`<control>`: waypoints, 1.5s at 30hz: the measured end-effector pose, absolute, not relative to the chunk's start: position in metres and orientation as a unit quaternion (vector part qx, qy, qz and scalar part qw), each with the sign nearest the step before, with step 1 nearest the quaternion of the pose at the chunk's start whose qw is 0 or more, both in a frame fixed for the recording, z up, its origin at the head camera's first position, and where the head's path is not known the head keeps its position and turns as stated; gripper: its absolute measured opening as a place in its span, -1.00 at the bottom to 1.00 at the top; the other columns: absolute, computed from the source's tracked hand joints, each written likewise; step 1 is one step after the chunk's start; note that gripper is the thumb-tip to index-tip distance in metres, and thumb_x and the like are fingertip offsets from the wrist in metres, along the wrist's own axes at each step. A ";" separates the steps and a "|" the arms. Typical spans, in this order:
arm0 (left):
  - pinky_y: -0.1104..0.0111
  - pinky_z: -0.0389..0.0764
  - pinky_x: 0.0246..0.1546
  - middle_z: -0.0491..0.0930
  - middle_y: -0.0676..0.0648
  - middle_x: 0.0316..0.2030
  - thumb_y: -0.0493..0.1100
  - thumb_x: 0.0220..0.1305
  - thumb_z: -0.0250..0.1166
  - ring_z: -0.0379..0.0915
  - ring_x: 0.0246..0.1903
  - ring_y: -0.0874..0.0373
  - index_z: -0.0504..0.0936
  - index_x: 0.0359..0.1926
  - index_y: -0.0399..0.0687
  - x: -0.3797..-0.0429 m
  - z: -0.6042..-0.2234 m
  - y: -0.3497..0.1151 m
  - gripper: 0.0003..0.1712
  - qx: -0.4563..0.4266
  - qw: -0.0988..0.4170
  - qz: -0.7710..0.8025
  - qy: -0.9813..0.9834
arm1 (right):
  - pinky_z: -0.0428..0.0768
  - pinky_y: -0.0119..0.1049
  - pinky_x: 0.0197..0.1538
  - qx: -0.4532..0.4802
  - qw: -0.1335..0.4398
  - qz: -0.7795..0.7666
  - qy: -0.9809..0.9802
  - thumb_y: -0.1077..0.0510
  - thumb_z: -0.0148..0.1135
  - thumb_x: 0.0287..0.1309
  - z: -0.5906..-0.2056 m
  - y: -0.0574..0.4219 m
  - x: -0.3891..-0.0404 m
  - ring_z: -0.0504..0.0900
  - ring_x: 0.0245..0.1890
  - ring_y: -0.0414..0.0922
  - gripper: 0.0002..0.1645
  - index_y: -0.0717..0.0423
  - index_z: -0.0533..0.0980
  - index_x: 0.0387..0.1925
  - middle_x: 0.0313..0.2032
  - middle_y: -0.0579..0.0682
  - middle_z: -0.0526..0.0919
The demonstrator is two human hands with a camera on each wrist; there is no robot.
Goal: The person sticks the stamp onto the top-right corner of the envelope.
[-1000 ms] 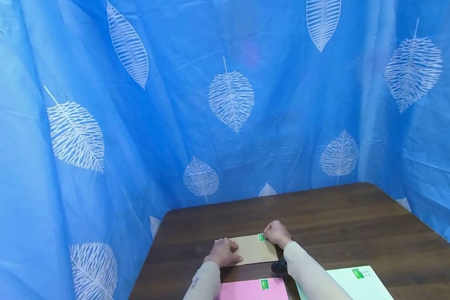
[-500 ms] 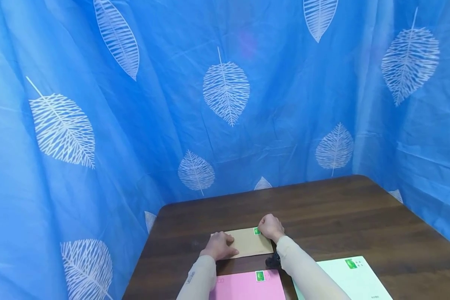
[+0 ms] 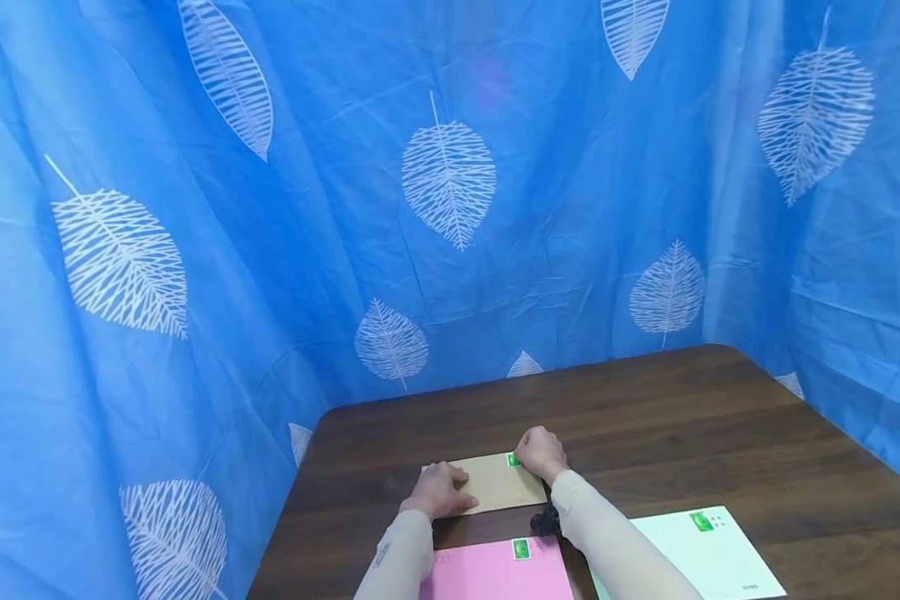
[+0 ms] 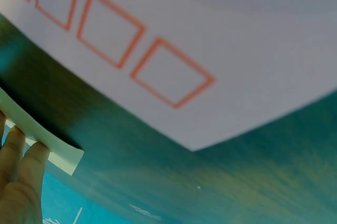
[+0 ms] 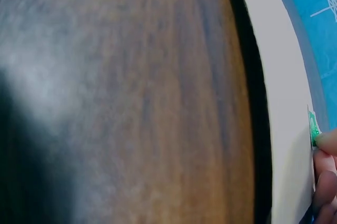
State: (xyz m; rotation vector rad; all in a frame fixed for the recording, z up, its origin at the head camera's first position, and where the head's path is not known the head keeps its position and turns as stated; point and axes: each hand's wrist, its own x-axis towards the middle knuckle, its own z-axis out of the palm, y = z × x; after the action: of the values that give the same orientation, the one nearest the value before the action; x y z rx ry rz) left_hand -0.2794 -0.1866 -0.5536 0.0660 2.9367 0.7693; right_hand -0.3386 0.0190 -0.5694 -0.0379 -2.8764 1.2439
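Note:
A tan envelope (image 3: 498, 485) lies on the dark wooden table in the head view. My left hand (image 3: 438, 490) rests on its left end, thumb and fingers spread; the left wrist view has these fingers (image 4: 32, 163) at the envelope's edge. At the top right corner, my right hand (image 3: 542, 454) is curled beside a small green stamp (image 3: 512, 459). Close up in the right wrist view, fingertips (image 5: 327, 140) hold the stamp (image 5: 314, 128) at its edge, against the envelope's face. Part of the stamp is covered by the hand.
A pink envelope (image 3: 495, 571) with a green stamp lies nearer me. To its right is a pale green envelope (image 3: 708, 554), also stamped, partly under my right sleeve. The dark table (image 3: 645, 408) ends at a blue curtain (image 3: 307, 208) with white leaf prints.
The head view has shifted slightly. My right hand has drawn in a little over the stamp, covering more of it. The left hand keeps its place on the tan envelope.

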 end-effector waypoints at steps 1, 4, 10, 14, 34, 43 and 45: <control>-0.20 0.48 0.19 0.68 -0.13 0.08 -0.04 -0.01 0.59 0.51 0.11 -0.11 0.75 0.03 -0.05 -0.279 -0.555 -0.187 -0.47 0.021 0.053 0.251 0.966 | 0.30 -0.31 -0.52 -0.012 0.004 0.398 -0.917 0.26 0.20 0.02 -0.570 0.019 -0.338 0.43 -0.61 -0.11 -0.65 0.01 0.43 -0.81 -0.74 -0.15 0.43; -0.19 0.48 0.19 0.68 -0.13 0.07 -0.05 -0.01 0.59 0.51 0.08 -0.09 0.75 0.03 -0.05 -0.278 -0.557 -0.187 -0.47 0.019 0.054 0.252 0.966 | 0.26 -0.34 -0.56 -0.009 0.005 0.406 -0.914 0.27 0.16 0.02 -0.573 0.018 -0.337 0.36 -0.67 -0.14 -0.59 -0.03 0.33 -0.85 -0.79 -0.17 0.30; -0.19 0.47 0.21 0.68 -0.14 0.09 -0.06 0.00 0.59 0.51 0.11 -0.12 0.75 0.04 -0.07 -0.275 -0.559 -0.186 -0.47 0.022 0.059 0.256 0.965 | 0.35 -0.37 -0.50 0.016 0.019 0.427 -0.904 0.30 0.23 0.03 -0.577 0.025 -0.336 0.40 -0.65 -0.17 -0.66 0.07 0.45 -0.79 -0.74 -0.14 0.43; -0.22 0.47 0.19 0.68 -0.13 0.10 -0.06 0.01 0.58 0.51 0.13 -0.13 0.74 0.05 -0.06 -0.274 -0.560 -0.187 -0.47 0.017 0.061 0.257 0.964 | 0.44 -0.36 -0.43 0.042 0.023 0.449 -0.892 0.31 0.30 0.08 -0.576 0.029 -0.335 0.48 -0.54 -0.17 -0.76 0.17 0.57 -0.66 -0.55 -0.07 0.66; -0.23 0.49 0.15 0.69 -0.14 0.06 -0.04 -0.01 0.59 0.53 0.08 -0.10 0.74 0.05 -0.06 -0.276 -0.553 -0.190 -0.45 0.026 0.047 0.253 0.966 | 0.49 -0.35 -0.39 0.129 0.048 0.405 -0.904 0.43 0.35 -0.06 -0.570 0.015 -0.333 0.49 -0.48 -0.17 -0.83 0.19 0.63 -0.63 -0.55 -0.06 0.66; -0.19 0.50 0.18 0.69 -0.13 0.06 -0.04 0.00 0.59 0.53 0.12 -0.11 0.74 0.05 -0.06 -0.280 -0.554 -0.189 -0.46 0.032 0.047 0.254 0.966 | 0.57 -0.29 -0.31 0.129 0.067 0.406 -0.902 0.45 0.31 -0.12 -0.575 0.016 -0.337 0.55 -0.44 -0.14 -0.88 0.22 0.62 -0.58 -0.53 0.04 0.67; -0.18 0.50 0.18 0.70 -0.12 0.06 -0.04 0.01 0.59 0.54 0.13 -0.12 0.75 0.04 -0.06 -0.279 -0.555 -0.188 -0.47 0.033 0.050 0.252 0.966 | 0.57 -0.28 -0.30 0.129 0.068 0.409 -0.901 0.45 0.33 -0.12 -0.578 0.018 -0.337 0.54 -0.43 -0.15 -0.90 0.23 0.62 -0.56 -0.52 0.04 0.66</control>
State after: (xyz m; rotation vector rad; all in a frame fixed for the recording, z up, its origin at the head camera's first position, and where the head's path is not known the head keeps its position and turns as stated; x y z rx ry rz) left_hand -0.2788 -0.1879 -0.5550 0.0992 2.9423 0.7672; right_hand -0.3370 0.0176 -0.5783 0.3900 -2.7142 1.2319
